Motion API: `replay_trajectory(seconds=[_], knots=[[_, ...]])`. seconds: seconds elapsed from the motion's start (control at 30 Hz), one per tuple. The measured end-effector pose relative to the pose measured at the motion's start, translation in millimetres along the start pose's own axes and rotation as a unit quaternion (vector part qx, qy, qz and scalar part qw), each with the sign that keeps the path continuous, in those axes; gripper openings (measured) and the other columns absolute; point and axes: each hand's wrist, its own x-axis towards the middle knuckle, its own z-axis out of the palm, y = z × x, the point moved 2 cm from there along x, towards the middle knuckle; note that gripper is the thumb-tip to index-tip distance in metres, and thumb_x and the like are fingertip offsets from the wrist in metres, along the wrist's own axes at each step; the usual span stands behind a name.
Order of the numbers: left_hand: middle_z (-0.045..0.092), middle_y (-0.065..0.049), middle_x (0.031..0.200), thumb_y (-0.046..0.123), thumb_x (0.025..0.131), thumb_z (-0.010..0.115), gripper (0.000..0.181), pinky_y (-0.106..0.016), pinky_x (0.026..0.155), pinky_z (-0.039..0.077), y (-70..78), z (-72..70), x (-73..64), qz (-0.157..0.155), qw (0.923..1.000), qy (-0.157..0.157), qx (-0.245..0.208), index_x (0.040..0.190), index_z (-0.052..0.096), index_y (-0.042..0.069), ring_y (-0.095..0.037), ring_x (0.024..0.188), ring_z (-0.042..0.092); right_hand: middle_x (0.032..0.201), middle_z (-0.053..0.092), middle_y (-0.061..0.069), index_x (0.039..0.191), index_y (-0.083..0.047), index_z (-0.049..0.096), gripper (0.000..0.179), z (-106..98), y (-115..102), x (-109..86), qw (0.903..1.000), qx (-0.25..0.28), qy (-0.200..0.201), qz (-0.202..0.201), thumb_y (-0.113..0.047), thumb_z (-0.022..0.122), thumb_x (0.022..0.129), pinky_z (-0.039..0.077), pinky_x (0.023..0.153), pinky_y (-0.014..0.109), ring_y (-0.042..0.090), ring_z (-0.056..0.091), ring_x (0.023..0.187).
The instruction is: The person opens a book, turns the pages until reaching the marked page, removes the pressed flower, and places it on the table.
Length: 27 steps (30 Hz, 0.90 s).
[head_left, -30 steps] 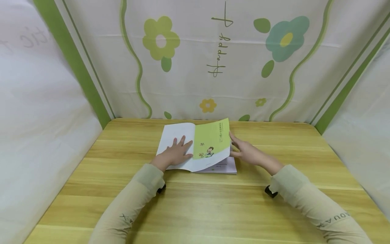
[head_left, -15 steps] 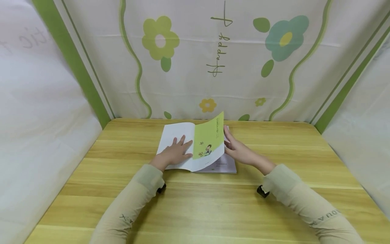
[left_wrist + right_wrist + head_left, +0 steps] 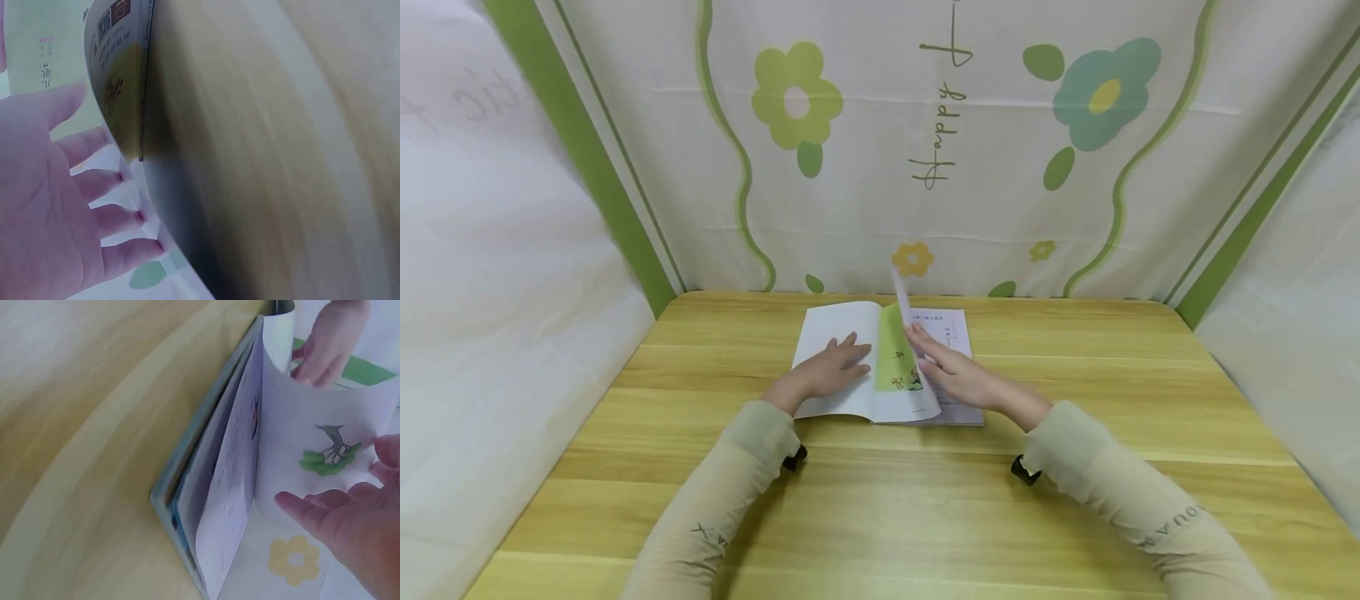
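Book: an open illustrated book lies on the wooden bench, toward its far edge, between my hands.
Left hand: my left hand rests with fingers spread on the white left page.
Right hand: my right hand is against the right-hand face of a raised page, fingers extended and loosely apart.
Raised page: it stands nearly upright and bends; a green panel shows on its left face, a drawing of a tree on its right.
Right page: the text page lies partly behind my right hand.
Sleeves: pale sleeves cover my forearms, with a black piece at each wrist.
Behind the bench: a white curtain printed with flowers and "Happy".
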Motion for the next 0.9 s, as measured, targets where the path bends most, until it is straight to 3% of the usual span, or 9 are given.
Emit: replay_trajectory(seconds=[0.27, 0.53, 0.73, 0.9], knots=[[0.015, -0.023, 0.167, 0.034, 0.114, 0.034, 0.057, -0.057, 0.122, 0.014, -1.9, -5.3, -1.9, -0.019, 0.9974, 0.055, -0.043, 0.161, 0.029, 0.002, -0.046, 0.151, 0.016, 0.170, 0.002, 0.017, 0.164, -0.004, 0.017, 0.059, 16.6, -2.9, 10.4, 0.9983, -0.044, -0.037, -0.008, -0.021, 0.040, 0.113, 0.013, 0.123, 0.051, 0.035, 0.007, 0.155], [0.013, -0.023, 0.168, 0.036, 0.113, 0.031, 0.061, -0.052, 0.123, 0.016, -5.0, -8.5, -0.5, -0.040, 0.9860, 0.133, -0.092, 0.163, 0.021, 0.003, -0.040, 0.153, 0.017, 0.169, 0.010, 0.014, 0.162, -0.007, 0.031, 0.055, 26.9, -6.9, 16.5, 0.9944, -0.086, -0.060, -0.007, -0.023, 0.045, 0.111, 0.014, 0.122, 0.055, 0.039, 0.008, 0.154], [0.002, -0.022, 0.169, 0.036, 0.113, 0.034, 0.065, -0.052, 0.123, 0.011, -5.6, -6.3, 2.3, -0.049, 0.9804, 0.157, -0.109, 0.164, 0.012, 0.003, -0.038, 0.155, 0.009, 0.169, 0.013, 0.011, 0.158, -0.008, 0.039, 0.051, 31.7, -5.9, 19.6, 0.9923, -0.103, -0.068, 0.007, -0.025, 0.047, 0.111, 0.015, 0.122, 0.058, 0.035, 0.008, 0.155], [-0.003, -0.021, 0.169, 0.033, 0.112, 0.039, 0.067, -0.055, 0.122, 0.012, 1.0, -4.2, 2.4, -0.030, 0.9825, 0.162, -0.087, 0.163, 0.010, 0.000, -0.045, 0.152, 0.009, 0.169, 0.015, 0.008, 0.156, -0.009, 0.045, 0.049, 35.7, -7.4, 22.5, 0.9889, -0.121, -0.085, 0.016, -0.027, 0.050, 0.110, 0.016, 0.122, 0.056, 0.031, 0.007, 0.155]])
